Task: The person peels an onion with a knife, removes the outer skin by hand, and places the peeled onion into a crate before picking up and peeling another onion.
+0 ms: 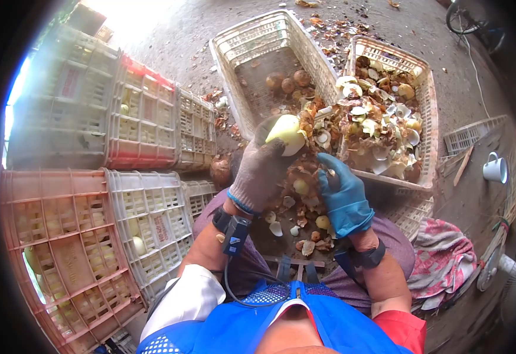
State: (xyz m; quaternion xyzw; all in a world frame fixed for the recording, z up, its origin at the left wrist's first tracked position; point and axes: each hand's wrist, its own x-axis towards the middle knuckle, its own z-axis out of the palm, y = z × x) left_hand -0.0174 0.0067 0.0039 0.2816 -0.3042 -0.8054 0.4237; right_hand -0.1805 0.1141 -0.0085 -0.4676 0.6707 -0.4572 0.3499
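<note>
My left hand (259, 174), in a grey knit glove, is closed around a peeled pale onion (287, 134) held over the near end of a crate. Just to its right is my right hand (346, 197) in a blue rubber glove, its thumb and forefinger curled near each other. Whatever sits in those fingers, if anything, is too small to make out. Below and between the hands lie onion skins (302, 174) and onion pieces, with a small onion (323, 222) near my right wrist.
Ahead stands a white crate (252, 38) with a few brown onions (287, 82). A second crate (428, 118) at its right is heaped with peelings. Stacked crates of pale onions (146, 112) line my left. A white mug (495, 168) and a pink-white cloth (441, 256) lie at right.
</note>
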